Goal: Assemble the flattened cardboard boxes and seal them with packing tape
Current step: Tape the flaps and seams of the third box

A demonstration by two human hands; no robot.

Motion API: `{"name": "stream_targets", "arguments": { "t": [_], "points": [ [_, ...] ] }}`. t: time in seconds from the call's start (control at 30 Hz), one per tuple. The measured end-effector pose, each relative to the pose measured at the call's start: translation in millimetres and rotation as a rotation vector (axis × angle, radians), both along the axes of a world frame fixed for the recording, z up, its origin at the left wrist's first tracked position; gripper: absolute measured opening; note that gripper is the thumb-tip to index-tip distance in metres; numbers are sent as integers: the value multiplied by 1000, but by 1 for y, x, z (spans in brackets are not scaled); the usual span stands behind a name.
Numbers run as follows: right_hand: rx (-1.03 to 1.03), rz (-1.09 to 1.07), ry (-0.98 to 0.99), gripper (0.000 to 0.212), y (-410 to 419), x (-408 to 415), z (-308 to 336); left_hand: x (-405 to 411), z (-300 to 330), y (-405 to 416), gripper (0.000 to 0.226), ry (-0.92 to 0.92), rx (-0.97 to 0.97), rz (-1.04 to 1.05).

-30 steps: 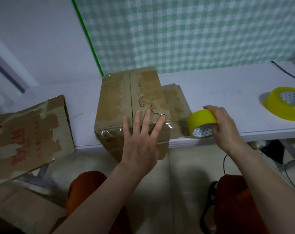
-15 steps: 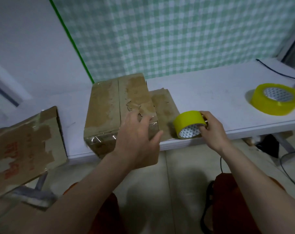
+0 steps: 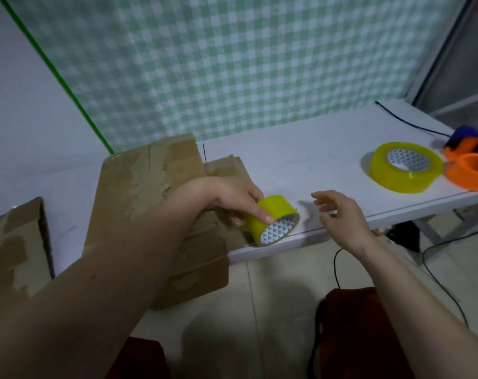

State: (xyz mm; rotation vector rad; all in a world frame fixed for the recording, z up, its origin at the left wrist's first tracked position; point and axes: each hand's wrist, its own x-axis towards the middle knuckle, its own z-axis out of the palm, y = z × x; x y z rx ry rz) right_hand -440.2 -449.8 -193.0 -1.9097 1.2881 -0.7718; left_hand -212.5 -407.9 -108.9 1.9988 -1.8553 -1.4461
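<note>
**At the counter edge: tape roll in the left hand, box just behind it**

Between the two hands, the small yellow tape roll [image 3: 273, 220] is sitting on its side at the front lip of the counter [image 3: 300, 170], its patterned core facing out toward the person. The left hand [image 3: 232, 198] is reaching across the assembled cardboard box [image 3: 150, 192] and gripping the roll from above, fingers curling over its rim. The right hand [image 3: 339, 214] is hovering just to the roll's right, fingers loose and spread, holding nothing and not touching it.

The box is lying to the left of the roll and behind it, overhanging the counter edge, its long top seam running away from the person. The left hand is therefore the nearer one to both roll and seam. Motion blur is making it hard to tell whether a free tape end is already peeled. Judging from this, the coming move is turning on carrying the roll leftward onto that seam.
</note>
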Motion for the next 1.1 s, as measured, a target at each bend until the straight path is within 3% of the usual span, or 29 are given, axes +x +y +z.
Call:
{"name": "stream_targets", "arguments": {
  "t": [0.1,0.2,0.4,0.57,0.7,0.77,0.93,1.1],
  "points": [
    [-51,-70,161,30,-14,10,-7,4,-5,-4,42,122,76,73],
    [-5,-36,302,33,-18,32,-13,5,-5,-5,32,207,116,90],
    [11,-7,398,24,-20,51,-10,11,-4,-7,13,342,103,183],
    [99,-68,168,3,-15,48,-13,12,-3,-9,12,404,101,222],
    [81,-345,-166,14,4,14,-17,12,-4,-10,9,418,100,230],
    [34,-361,-303,21,36,3,-5,12,-5,-11,4,416,96,226],
    [-206,-10,-326,16,108,37,29,10,-7,-11,7,415,63,206],
    [-422,34,-193,15,111,84,42,11,-4,-5,12,446,-2,216]
  ]
}}
